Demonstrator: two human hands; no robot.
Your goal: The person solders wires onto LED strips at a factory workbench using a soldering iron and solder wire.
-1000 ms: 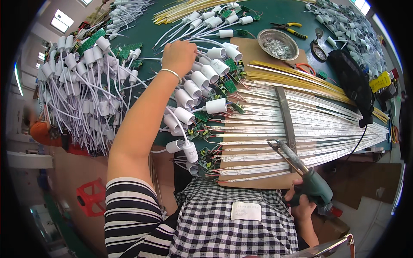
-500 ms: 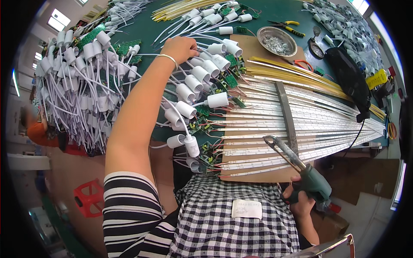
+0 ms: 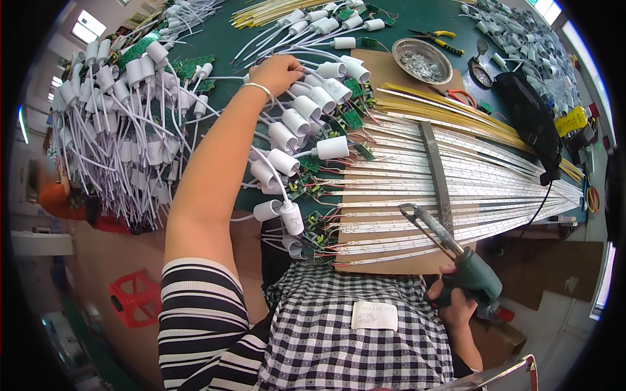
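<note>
My left hand reaches to the far side of a row of white lamp sockets. Its fingers are curled down over the white cables there, and what they pinch is hidden. At the lower right, my right hand grips a dark green soldering gun, its metal tip pointing up and left above the LED strips. Small green circuit boards sit between the sockets and the strips, joined by thin red wires.
A dark metal bar lies across the strips on brown cardboard. Beyond are a metal bowl of silvery scraps, yellow-handled pliers and a black pouch. Piled sockets hang over the left edge; a red stool stands below.
My left hand has shifted slightly to the right over the cables. The soldering gun stays in my right hand, almost unmoved.
</note>
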